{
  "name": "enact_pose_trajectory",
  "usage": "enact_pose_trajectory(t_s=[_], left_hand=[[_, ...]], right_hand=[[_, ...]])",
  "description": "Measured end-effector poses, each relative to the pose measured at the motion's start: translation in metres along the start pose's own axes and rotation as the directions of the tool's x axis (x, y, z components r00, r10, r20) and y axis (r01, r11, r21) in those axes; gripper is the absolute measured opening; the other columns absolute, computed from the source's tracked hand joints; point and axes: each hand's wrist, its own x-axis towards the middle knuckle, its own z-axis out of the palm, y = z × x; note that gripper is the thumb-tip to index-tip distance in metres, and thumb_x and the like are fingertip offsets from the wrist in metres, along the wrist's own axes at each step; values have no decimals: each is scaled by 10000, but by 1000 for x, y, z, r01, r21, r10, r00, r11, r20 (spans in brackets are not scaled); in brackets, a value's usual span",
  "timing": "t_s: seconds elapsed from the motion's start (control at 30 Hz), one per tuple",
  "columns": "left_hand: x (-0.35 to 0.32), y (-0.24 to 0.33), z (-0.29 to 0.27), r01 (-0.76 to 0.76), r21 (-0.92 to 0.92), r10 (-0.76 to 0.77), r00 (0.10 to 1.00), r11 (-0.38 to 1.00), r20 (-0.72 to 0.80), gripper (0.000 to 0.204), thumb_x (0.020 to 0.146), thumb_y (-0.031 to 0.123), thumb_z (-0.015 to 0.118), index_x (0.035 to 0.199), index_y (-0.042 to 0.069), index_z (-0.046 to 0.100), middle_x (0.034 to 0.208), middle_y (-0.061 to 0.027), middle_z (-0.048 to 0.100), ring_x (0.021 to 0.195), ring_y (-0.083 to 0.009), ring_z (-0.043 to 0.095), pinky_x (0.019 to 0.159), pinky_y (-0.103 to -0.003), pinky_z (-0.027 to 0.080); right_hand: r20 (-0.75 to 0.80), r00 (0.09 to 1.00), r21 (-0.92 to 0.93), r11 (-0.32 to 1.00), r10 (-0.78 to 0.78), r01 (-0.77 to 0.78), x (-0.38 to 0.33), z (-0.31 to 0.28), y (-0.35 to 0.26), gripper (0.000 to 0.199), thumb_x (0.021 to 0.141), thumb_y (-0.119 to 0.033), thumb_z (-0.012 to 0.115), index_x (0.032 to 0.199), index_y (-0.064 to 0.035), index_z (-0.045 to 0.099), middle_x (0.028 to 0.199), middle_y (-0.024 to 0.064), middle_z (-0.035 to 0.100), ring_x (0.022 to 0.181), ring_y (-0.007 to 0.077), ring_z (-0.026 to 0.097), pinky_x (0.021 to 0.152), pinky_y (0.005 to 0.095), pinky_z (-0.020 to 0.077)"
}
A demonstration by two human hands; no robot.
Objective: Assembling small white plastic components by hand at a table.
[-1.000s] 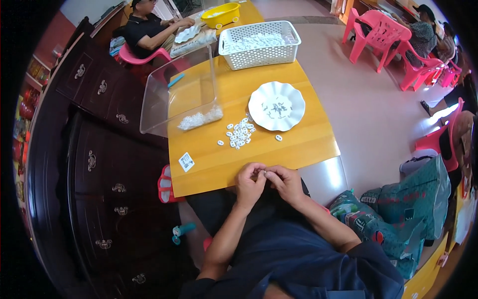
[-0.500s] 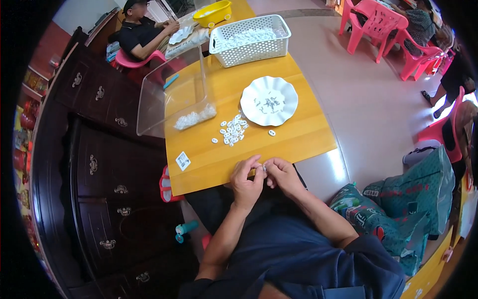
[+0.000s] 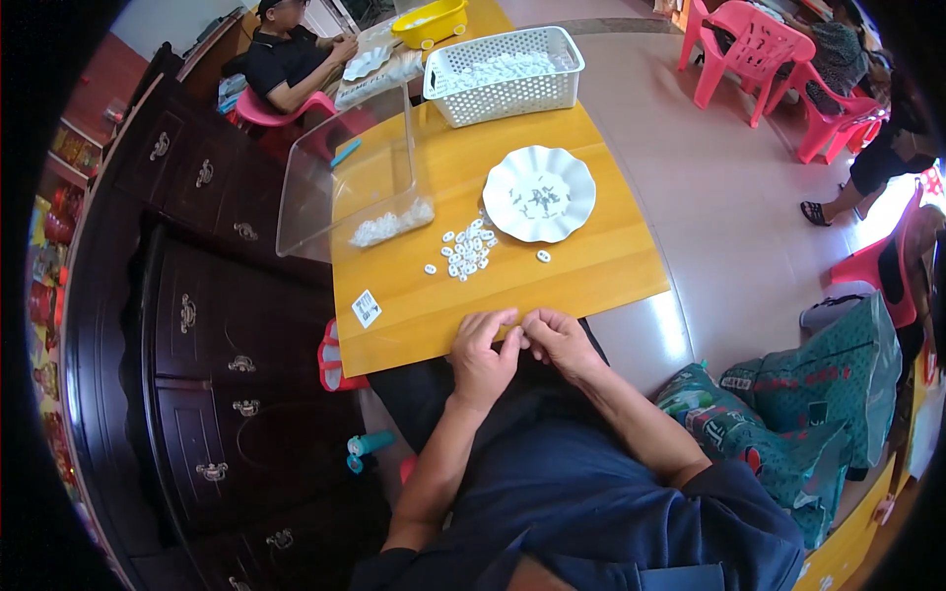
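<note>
A square white sticker [image 3: 366,308] with dark print lies flat near the left edge of the yellow wooden counter [image 3: 424,330]. The big green bags [image 3: 838,384] on the floor [image 3: 631,148] at right carry red lettering and emblems, partly lost in creases. A pale packet [image 3: 372,92] near the co-worker [image 3: 286,64] also bears dark letters.

The left hand [image 3: 483,357] and right hand [image 3: 560,345] meet at the counter's near edge, fingertips close together; I cannot tell whether either is pinched closed or holds anything. Beyond them, small white oval pieces [image 3: 470,259] with dark dots lie heaped mid-counter, one loose piece [image 3: 544,256] apart at right. Just behind is a wavy-edged white plate [image 3: 507,182] with dark bits in it. A clear bin [image 3: 347,187] overhangs the left edge; a white basket [image 3: 507,103] stands at the back. A dark wooden cabinet [image 3: 197,360] lines the left, and pink chairs [image 3: 757,57] stand across the shiny floor.
</note>
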Motion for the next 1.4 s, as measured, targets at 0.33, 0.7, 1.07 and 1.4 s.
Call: enact_pose_trajectory(t_s=[0.33, 0.7, 1.07, 1.4], left_hand=[[-5, -17, 1, 206, -314, -198, 979, 927, 56, 40, 840, -11, 694, 843, -4, 655, 787, -78, 652, 647, -165, 643, 585, -291, 504], [-1, -17, -5, 190, -322, -151, 978, 927, 142, 40, 907, 6, 659, 887, -22, 640, 796, -34, 599, 627, -59, 541, 571, -215, 439], [6, -16, -7, 163, -271, -124, 980, 949, 155, 40, 894, 12, 668, 880, -6, 636, 782, -87, 610, 611, -167, 581, 562, -296, 458], [10, -18, -7, 162, -258, -120, 978, 952, 171, 34, 883, 4, 663, 878, -4, 631, 785, -89, 607, 617, -183, 585, 568, -306, 465]], right_hand=[[-39, 992, -96, 989, -119, 115, -4, 2, -1, 194, 1039, -222, 587, 942, -69, 655, 809, -19, 641, 603, 47, 520, 541, 195, 416], [-137, 980, 24, 989, -144, 148, 3, 0, 6, 159, 990, -136, 665, 1092, -21, 704, 876, 18, 709, 671, 60, 594, 613, 205, 500], [-143, 964, -131, 969, -226, 207, 1, 3, 4, 169, 982, -115, 672, 1102, -9, 727, 823, -13, 685, 672, 45, 586, 618, 201, 501], [-174, 943, -238, 941, -283, 239, 1, 3, 3, 153, 965, -103, 683, 1064, -4, 744, 786, -11, 682, 654, 48, 587, 606, 201, 499]])
